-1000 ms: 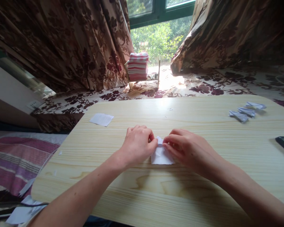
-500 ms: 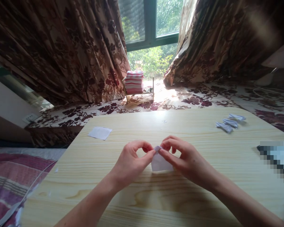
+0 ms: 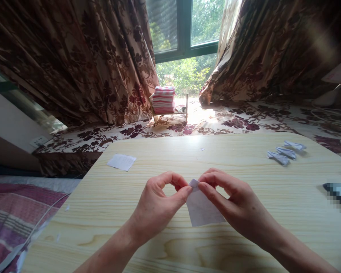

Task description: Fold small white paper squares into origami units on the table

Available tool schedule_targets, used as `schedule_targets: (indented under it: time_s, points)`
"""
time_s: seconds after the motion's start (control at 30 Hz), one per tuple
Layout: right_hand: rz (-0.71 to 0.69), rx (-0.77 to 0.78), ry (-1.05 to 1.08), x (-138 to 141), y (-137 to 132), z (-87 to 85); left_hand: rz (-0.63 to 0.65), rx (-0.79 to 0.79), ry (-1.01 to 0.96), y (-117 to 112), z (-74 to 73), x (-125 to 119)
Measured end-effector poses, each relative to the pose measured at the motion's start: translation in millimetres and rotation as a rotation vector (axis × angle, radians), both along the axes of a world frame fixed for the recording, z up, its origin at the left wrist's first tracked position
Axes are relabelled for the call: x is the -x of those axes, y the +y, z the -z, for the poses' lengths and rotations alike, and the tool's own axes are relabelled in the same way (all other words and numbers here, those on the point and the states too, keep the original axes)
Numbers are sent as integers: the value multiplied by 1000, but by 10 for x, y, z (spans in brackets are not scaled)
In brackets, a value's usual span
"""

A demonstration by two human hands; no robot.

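A small white sheet of paper [image 3: 204, 210] is held up over the table, its top end folded to a point. My left hand [image 3: 166, 195] pinches the left side of that point between thumb and forefinger. On the other side, my right hand [image 3: 230, 193] pinches it the same way and covers the sheet's right edge. The lower part of the paper hangs toward me, a single flat piece. Beyond my right hand, several folded paper pieces [image 3: 286, 152] lie close together. Another flat piece of paper [image 3: 121, 162] rests at the table's left.
The pale wooden table [image 3: 102, 212] has tiny paper scraps [image 3: 201, 149] on it. A blurred-out dark-edged device [image 3: 339, 193] lies at the right edge. Behind stand a small rack with folded striped cloths [image 3: 164, 99], patterned curtains [image 3: 102, 68] and a window [image 3: 184, 49].
The paper's lower part now shows longer and tilts more toward me, with its folded tip still pinched in both hands. The camera view has shifted slightly.
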State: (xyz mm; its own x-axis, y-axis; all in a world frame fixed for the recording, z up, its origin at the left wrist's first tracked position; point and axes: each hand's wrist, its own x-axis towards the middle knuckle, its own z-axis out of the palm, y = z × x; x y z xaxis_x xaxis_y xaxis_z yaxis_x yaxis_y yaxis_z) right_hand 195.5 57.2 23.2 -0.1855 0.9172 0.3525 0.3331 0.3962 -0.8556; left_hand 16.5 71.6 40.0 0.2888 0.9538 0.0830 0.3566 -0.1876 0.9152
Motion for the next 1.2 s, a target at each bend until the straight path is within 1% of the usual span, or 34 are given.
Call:
schedule_targets:
  time_s: [0.07, 0.23, 0.37, 0.5, 0.67, 0.77, 0.87, 0.93, 1.07, 1.13, 1.2]
  points:
    - [13, 48, 15, -2, -3, -2, 12, -25, 13, -7, -12, -3]
    - [38, 169, 110, -12, 7, 22, 68, -152, 7, -30, -45, -20]
    - [26, 240, 193, -24, 14, 29, 127, -245, -9, -46, -62, -25]
    - [-15, 335, 291, -33, 30, 32, 144, -343, 24, -54, -41, -12]
    - [-48, 362, 346, -27, 59, 33, 150, -417, 63, -59, -16, 6]
    - [-56, 377, 325, -18, 51, 27, 139, -398, 45, -68, -33, 15]
    - [-43, 365, 294, -7, 28, 45, 114, -334, -11, -72, -51, 12]
    - [-22, 331, 265, 0, 16, 75, 74, -305, -20, -67, -46, -4]
    - [7, 295, 224, 7, 8, 128, -25, -306, 37, -43, -9, -50]
    - [8, 299, 225, 8, 6, 129, -53, -252, 45, -36, 3, -60]
    - [-2, 298, 219, 9, 3, 114, -54, -151, 19, -32, 6, -55]
